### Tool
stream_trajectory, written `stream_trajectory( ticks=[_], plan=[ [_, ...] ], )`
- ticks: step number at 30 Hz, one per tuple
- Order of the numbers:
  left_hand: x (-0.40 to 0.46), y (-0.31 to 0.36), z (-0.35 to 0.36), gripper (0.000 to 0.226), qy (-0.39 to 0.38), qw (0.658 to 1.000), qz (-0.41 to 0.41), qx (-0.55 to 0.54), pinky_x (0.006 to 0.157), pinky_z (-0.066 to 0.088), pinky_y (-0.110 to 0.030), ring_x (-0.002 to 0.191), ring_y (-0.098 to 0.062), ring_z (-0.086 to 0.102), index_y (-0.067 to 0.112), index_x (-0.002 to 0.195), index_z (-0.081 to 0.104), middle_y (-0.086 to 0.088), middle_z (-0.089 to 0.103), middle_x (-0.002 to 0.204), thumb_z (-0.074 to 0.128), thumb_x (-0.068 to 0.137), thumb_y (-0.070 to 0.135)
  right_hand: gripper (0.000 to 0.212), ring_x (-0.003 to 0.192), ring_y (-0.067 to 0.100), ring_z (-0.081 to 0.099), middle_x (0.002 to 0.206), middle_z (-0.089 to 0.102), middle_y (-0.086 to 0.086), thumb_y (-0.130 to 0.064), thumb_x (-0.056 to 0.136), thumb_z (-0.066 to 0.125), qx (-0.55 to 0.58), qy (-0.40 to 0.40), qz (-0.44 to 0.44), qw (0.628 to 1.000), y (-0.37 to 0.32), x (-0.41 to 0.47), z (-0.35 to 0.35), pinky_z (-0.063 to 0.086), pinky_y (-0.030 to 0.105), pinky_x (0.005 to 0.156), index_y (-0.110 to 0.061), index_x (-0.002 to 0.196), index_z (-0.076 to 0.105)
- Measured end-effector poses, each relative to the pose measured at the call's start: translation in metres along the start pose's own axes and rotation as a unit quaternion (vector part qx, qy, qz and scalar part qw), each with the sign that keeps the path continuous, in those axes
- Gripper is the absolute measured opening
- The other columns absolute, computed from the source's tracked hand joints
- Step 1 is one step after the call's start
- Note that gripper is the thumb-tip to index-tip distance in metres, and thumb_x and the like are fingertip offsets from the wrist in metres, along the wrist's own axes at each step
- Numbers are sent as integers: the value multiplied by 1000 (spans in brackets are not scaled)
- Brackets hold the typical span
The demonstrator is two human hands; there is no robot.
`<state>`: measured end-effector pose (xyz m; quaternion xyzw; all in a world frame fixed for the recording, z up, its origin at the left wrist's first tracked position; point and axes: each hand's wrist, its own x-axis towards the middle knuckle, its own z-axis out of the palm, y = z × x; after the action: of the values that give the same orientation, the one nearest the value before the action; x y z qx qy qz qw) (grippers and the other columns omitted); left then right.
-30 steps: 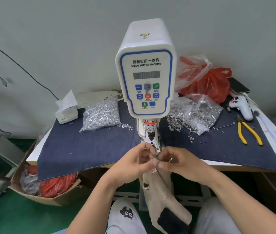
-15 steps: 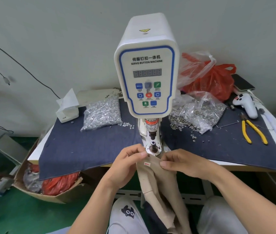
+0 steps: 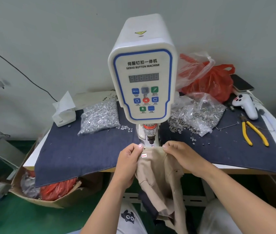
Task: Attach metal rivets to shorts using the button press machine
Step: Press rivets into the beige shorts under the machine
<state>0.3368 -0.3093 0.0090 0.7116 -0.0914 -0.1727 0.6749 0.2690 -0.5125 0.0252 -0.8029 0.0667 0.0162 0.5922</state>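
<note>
The white servo button machine (image 3: 143,81) stands at the middle of the table, its punch (image 3: 150,138) just above the cloth. Beige shorts (image 3: 157,173) hang off the table's front edge, their top hem stretched under the punch. My left hand (image 3: 128,164) pinches the hem at its left end, beside a small metal rivet (image 3: 144,148) and a pink label. My right hand (image 3: 182,156) pinches the hem at the right end. A second rivet (image 3: 176,170) shows lower on the cloth.
A clear bag of silver rivets (image 3: 100,117) lies left of the machine, a torn bag of eyelets (image 3: 196,115) right. Yellow pliers (image 3: 253,132), a white handheld tool (image 3: 245,105), red plastic bags (image 3: 213,81) and a phone sit at right. A tissue box (image 3: 64,112) at left; a carton (image 3: 49,191) below.
Both hands have spread apart along the hem and slid the shorts up under the punch. The cloth was bunched between my fingertips a second ago; it is pulled flat now.
</note>
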Motion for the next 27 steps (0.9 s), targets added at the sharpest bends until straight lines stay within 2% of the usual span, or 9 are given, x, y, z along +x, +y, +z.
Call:
stream_trajectory(
  ticks=[2, 5, 8, 14, 17, 20, 23, 27],
  plan=[
    [3, -2, 0, 47, 1, 1000, 0, 3, 71, 38, -38, 75, -21, 40, 1, 74, 48, -8, 48, 75, 63, 95, 40, 40, 68, 10, 30, 69, 33, -4, -27, 103, 55, 4, 5, 4, 1000, 0, 2, 0, 25, 24, 57, -23, 66, 38],
    [6, -3, 0, 46, 10, 1000, -7, -6, 73, 36, -40, 76, -23, 37, -2, 74, 43, -9, 44, 76, 61, 102, 30, 39, 70, 18, 28, 72, 30, 3, -32, 101, 54, 18, 5, 11, 1000, -1, 4, 1, 23, 34, 65, -22, 67, 37],
    [8, -6, 0, 46, 9, 1000, -16, -10, 74, 36, -41, 78, -23, 38, -3, 76, 44, -9, 46, 77, 60, 103, 30, 38, 73, 21, 25, 74, 30, 3, -40, 97, 53, 21, 6, 15, 1000, -2, 3, 2, 21, 36, 67, -25, 67, 35],
    [10, -9, -3, 37, 10, 999, -36, -18, 74, 39, -42, 78, -24, 42, 12, 73, 55, -9, 50, 77, 60, 102, 33, 47, 70, 19, 25, 73, 27, 5, -47, 101, 53, -1, 9, 8, 1000, 0, 3, 3, 22, 36, 65, -25, 66, 31],
    [10, -10, -4, 38, 9, 999, -34, -14, 71, 39, -40, 74, -23, 42, 15, 69, 53, -8, 47, 73, 61, 98, 38, 49, 69, 18, 25, 73, 27, 5, -45, 103, 54, 1, 7, 3, 1000, 2, 3, 3, 22, 36, 66, -19, 67, 32],
    [11, -11, -3, 41, 13, 999, -33, -7, 68, 39, -38, 71, -21, 41, 21, 64, 50, -4, 46, 70, 60, 102, 34, 50, 69, 15, 27, 74, 28, 5, -42, 104, 54, 8, 1, 2, 1000, 4, 3, 1, 23, 36, 67, -13, 69, 32],
    [11, -12, -4, 42, 14, 999, -39, -3, 69, 39, -38, 72, -21, 42, 19, 65, 52, -4, 47, 70, 58, 105, 31, 51, 69, 16, 29, 72, 30, 3, -40, 105, 54, -2, -2, -1, 1000, 6, 3, 0, 26, 35, 68, -8, 71, 35],
    [11, -10, -4, 42, 15, 999, -46, -1, 70, 40, -38, 71, -19, 44, 19, 65, 54, -4, 49, 71, 57, 106, 29, 48, 66, 10, 32, 66, 32, -5, -40, 105, 54, -21, 8, -9, 1000, 6, 5, 2, 29, 32, 66, -23, 63, 39]
  ],
)
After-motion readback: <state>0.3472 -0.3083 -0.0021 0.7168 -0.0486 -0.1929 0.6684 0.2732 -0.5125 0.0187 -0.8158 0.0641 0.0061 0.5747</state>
